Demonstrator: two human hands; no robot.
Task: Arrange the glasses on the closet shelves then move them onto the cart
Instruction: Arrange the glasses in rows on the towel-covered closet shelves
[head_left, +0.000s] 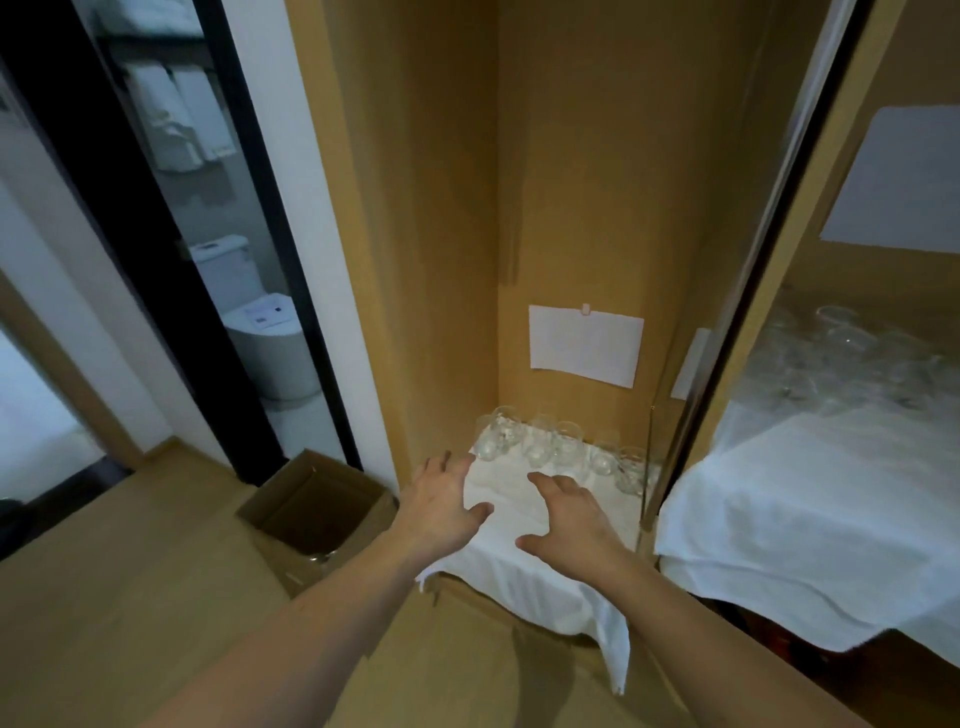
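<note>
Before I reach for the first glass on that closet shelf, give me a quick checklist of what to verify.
1. Both hands free: ok. The left hand and right hand are open and hold nothing.
2. Glasses within view: ok, a row at the back of the shelf.
3. Glasses upright: cannot tell, too blurred.
4. White cloth lying secure: not ok, its front edge hangs over the shelf and could drag.
5. Path clear: ok, only bare cloth lies between the hands and the glasses.
6. Cart ready: cannot tell.
</note>
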